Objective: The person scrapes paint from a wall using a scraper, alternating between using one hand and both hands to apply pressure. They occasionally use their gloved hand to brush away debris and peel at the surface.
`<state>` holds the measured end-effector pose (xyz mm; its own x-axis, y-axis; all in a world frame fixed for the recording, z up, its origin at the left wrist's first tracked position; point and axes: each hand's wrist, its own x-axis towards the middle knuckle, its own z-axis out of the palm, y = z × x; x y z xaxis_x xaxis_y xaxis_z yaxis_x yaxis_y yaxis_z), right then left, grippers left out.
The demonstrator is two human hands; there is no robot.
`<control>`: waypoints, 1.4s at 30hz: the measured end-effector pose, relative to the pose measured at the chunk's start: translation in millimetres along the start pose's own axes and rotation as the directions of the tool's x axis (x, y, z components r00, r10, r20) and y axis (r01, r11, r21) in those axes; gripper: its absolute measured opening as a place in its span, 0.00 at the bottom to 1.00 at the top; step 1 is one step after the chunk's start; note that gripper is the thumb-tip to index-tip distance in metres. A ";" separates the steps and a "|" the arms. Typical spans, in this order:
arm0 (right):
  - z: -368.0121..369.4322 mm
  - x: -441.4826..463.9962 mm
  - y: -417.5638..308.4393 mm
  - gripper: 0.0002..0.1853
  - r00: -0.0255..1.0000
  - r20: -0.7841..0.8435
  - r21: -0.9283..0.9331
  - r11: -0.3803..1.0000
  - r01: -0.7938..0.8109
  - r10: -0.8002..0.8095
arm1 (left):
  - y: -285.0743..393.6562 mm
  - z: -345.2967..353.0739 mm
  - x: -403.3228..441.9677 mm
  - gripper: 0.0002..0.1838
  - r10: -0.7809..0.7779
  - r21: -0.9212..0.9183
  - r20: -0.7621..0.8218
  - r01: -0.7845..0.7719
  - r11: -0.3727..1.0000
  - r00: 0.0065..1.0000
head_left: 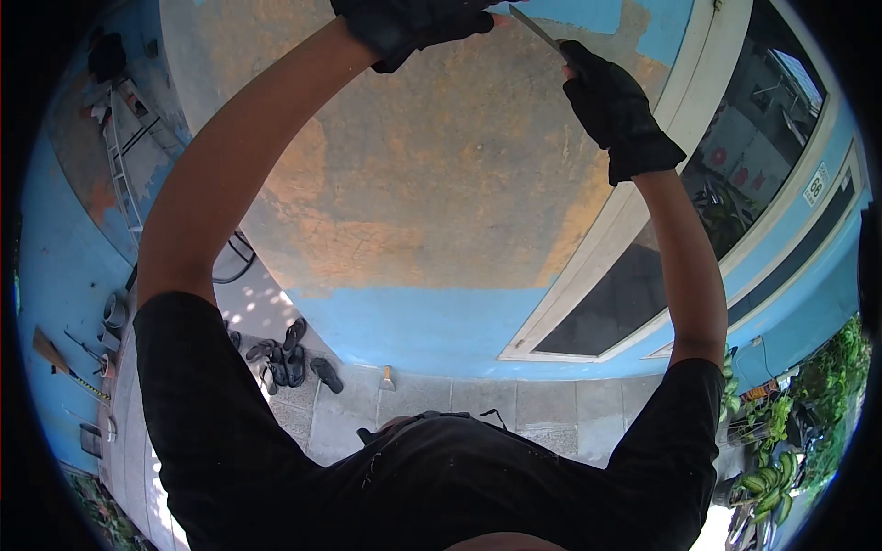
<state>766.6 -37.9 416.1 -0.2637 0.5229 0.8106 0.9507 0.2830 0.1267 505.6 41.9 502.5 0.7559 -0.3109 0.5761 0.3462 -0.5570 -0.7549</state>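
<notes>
Both my hands wear black fingerless gloves and are raised to the upper wall (404,174), where blue paint is scraped down to bare grey and orange patches. My right hand (611,101) is closed around a scraper (537,29), whose thin grey blade is seen nearly edge-on and slants up and left. My left hand (423,26) is at the top edge of the view, partly cut off. Its visible fingers stretch toward the blade's tip and look open; whether they touch the blade or the wall I cannot tell.
A white-framed window (634,285) borders the wall on the right. Another scraper (388,378) stands on the tiled floor below. Several sandals (292,363) lie at lower left. Far left, a person in dark clothing (108,57) is by a ladder (119,165). Potted plants (772,482) line the right.
</notes>
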 end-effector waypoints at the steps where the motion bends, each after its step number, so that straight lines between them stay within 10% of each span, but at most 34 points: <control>1: 1.1 -1.4 -1.7 0.20 0.999 -0.038 -0.013 1.000 0.012 -0.013 | -2.7 3.0 3.2 0.21 0.005 -0.001 -0.003 -0.005 1.000 1.000; 17: 3.4 -20.8 -22.6 0.22 0.991 0.067 0.063 0.991 -0.122 0.118 | -16.9 42.5 23.8 0.08 0.128 -0.206 0.082 -0.109 0.972 0.988; 22: -0.6 -43.1 -21.4 0.27 0.982 -0.188 0.203 0.978 0.040 -0.001 | -26.1 48.3 22.9 0.10 0.174 -0.272 0.016 -0.163 0.948 0.985; 25: -6.5 -44.0 -19.6 0.28 0.992 -0.127 0.166 0.985 0.044 -0.023 | -27.3 49.0 22.8 0.10 -0.012 -0.390 0.202 0.092 0.916 0.979; 28: -0.2 -40.3 -9.7 0.28 0.987 -0.156 0.138 0.989 0.060 -0.038 | -31.9 58.0 21.0 0.10 0.232 -0.214 -0.093 -0.247 0.945 0.968; 31: 6.5 -38.3 -3.9 0.29 0.973 -0.220 0.125 0.987 0.102 -0.073 | -24.1 41.8 27.0 0.10 0.189 -0.224 0.059 -0.171 0.959 0.980; 33: 6.0 -38.8 -6.7 0.29 0.971 -0.228 0.122 0.987 0.105 -0.075 | -19.3 29.4 33.7 0.10 -0.141 -0.483 0.377 0.325 0.813 0.915; 34: 5.9 -38.0 -7.0 0.30 0.968 -0.238 0.120 0.987 0.108 -0.077 | -23.5 34.7 33.2 0.10 -0.139 -0.481 0.375 0.321 0.816 0.916; 36: 4.9 -36.0 -3.0 0.31 0.972 -0.222 0.121 0.988 0.101 -0.072 | -30.0 46.0 28.1 0.11 0.244 -0.187 0.067 -0.229 0.955 0.967; 40: 6.5 -38.6 5.5 0.34 0.969 -0.200 0.056 0.986 0.159 -0.145 | -32.2 47.0 26.6 0.11 0.308 -0.188 -0.047 -0.312 0.931 0.950; 42: 9.0 -32.9 12.2 0.34 0.966 -0.206 0.048 0.985 0.167 -0.154 | -26.2 39.7 28.2 0.10 0.212 -0.211 0.140 -0.180 0.961 0.967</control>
<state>785.4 -44.4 385.8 -0.3679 0.2956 0.8816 0.8843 0.4045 0.2334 539.8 78.2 526.1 0.8822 -0.3114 0.3533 0.0791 -0.6416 -0.7629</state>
